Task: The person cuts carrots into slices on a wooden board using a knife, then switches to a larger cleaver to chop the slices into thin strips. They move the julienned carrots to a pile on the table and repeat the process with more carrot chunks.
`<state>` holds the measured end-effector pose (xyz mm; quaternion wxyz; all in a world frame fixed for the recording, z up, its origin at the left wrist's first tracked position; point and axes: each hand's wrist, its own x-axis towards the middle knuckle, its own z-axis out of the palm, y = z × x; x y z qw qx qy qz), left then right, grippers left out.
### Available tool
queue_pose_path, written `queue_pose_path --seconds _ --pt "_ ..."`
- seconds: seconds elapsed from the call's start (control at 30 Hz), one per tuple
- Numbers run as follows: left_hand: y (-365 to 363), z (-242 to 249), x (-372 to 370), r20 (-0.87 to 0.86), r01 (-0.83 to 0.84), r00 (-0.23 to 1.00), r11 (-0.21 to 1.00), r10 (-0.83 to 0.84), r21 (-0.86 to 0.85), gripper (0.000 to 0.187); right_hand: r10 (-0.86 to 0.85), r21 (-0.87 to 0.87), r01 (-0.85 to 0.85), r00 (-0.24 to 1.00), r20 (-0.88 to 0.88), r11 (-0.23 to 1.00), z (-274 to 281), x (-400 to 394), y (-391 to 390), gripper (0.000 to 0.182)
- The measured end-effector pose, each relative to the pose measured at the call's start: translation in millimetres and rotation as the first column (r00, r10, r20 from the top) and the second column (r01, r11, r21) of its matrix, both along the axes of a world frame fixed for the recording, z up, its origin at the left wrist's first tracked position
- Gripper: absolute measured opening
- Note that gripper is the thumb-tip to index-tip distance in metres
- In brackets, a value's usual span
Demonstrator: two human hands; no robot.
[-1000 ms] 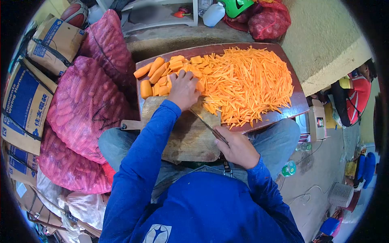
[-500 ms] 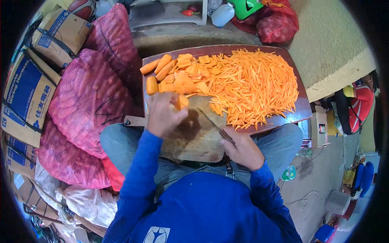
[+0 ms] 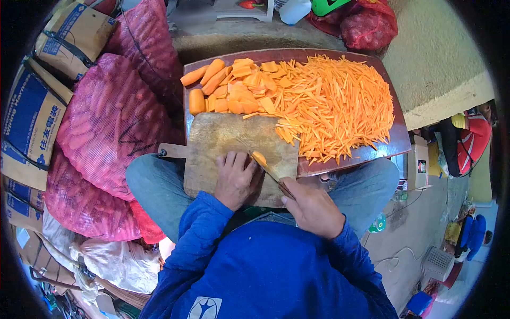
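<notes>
My right hand [image 3: 313, 208] is closed round the handle of a knife [image 3: 272, 175], whose blade slants up and left over the wooden chopping board [image 3: 212, 133]. Against the blade's right side lies a small carrot slice [image 3: 259, 158]. Just left of the blade, my left hand [image 3: 234, 178] presses down on the board with curled fingers; the carrot piece in its grip is hidden beneath them. Beyond the board sit carrot slices [image 3: 241, 98] and whole peeled carrots [image 3: 213, 70]. A large heap of carrot strips [image 3: 340, 109] covers the right side of the low table [image 3: 396, 141].
Pink mesh sacks [image 3: 111, 127] stand on the left beside cardboard boxes [image 3: 34, 122]. A concrete ledge [image 3: 446, 64] rises at the right. Behind the table are a red net bag [image 3: 369, 29] and a white jug [image 3: 295, 10]. My knees flank the board.
My left hand has brought the carrot piece from the board's far edge down to the near part. The knife has moved left beside those fingers, and a slice now lies by its blade.
</notes>
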<state>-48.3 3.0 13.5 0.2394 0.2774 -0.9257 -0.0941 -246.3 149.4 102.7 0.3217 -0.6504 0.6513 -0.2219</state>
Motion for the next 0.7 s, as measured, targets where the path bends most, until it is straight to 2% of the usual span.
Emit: queue_pose_path --seconds 0.13,0.23,0.3,0.33,0.4,0.47,0.53,0.63,0.7 --pt "-1.3 -4.2 3.9 0.055 0.021 0.998 1.0 -0.02 -0.009 0.03 -0.001 0.046 0.005 0.996 -0.091 0.999 24.9 4.8 6.8 0.039" --pt "-3.3 -0.9 3.5 0.078 0.034 0.996 0.999 -0.036 0.017 0.035 0.003 0.112 0.006 0.996 -0.084 0.994 19.3 1.8 -1.2 0.04" --pt "-2.5 0.9 3.1 0.098 0.024 0.995 1.0 -0.024 -0.005 0.043 0.001 0.083 0.002 0.999 -0.034 0.997 -4.4 -0.4 -18.8 0.039" --pt "-1.7 -0.6 2.7 0.097 0.027 0.995 1.0 -0.027 0.001 0.043 -0.001 0.044 0.0 1.0 0.015 0.999 -11.8 -0.5 -26.5 0.039" --pt "-2.4 -3.4 2.5 0.047 0.014 0.999 0.999 -0.015 0.03 0.034 0.018 0.009 -0.018 1.0 -0.013 1.0 -10.3 1.6 -36.4 0.037" --pt "-3.9 -7.1 4.2 0.041 0.016 0.999 1.0 -0.017 0.016 0.033 0.037 -0.03 -0.039 0.998 -0.04 0.999 -3.7 3.0 -37.6 0.036" --pt "-3.2 -8.2 5.0 0.03 0.006 1.0 1.0 -0.007 0.016 0.033 0.016 0.068 -0.016 1.0 -0.002 0.998 9.4 1.0 -27.0 0.036" --pt "-1.8 -5.2 4.9 -0.011 -0.005 1.0 1.0 0.005 -0.006 0.033 0.003 0.117 -0.001 1.0 -0.016 0.993 9.0 3.9 -21.6 0.036" --pt "-0.8 -1.9 3.8 -0.001 -0.021 1.0 0.998 0.021 0.059 0.036 0.024 0.069 -0.023 0.999 -0.024 0.997 -8.2 5.9 -34.0 0.039"
